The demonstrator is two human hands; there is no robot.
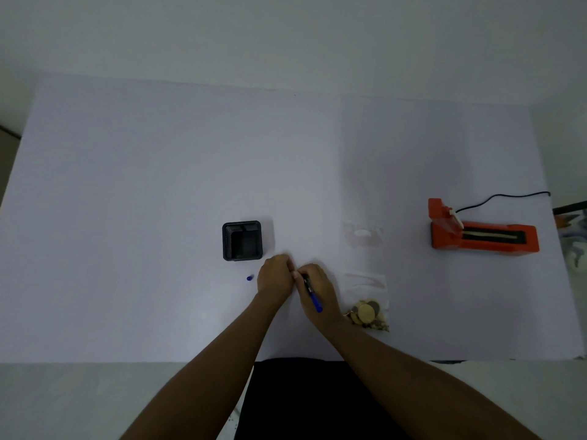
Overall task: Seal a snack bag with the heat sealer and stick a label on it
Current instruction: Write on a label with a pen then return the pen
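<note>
My right hand is closed around a blue pen, tip pointing away from me at the table. My left hand rests just left of it with fingers curled, touching the right hand; a label under them is hidden or too pale to make out. A clear snack bag holding round biscuits lies just right of my right hand. Farther right stands the orange heat sealer with its black sealing strip and a black cord.
A black square holder stands beyond my left hand. The blue pen cap lies left of it. A second clear empty bag lies beyond the snack bag. The white table's near edge runs below my forearms.
</note>
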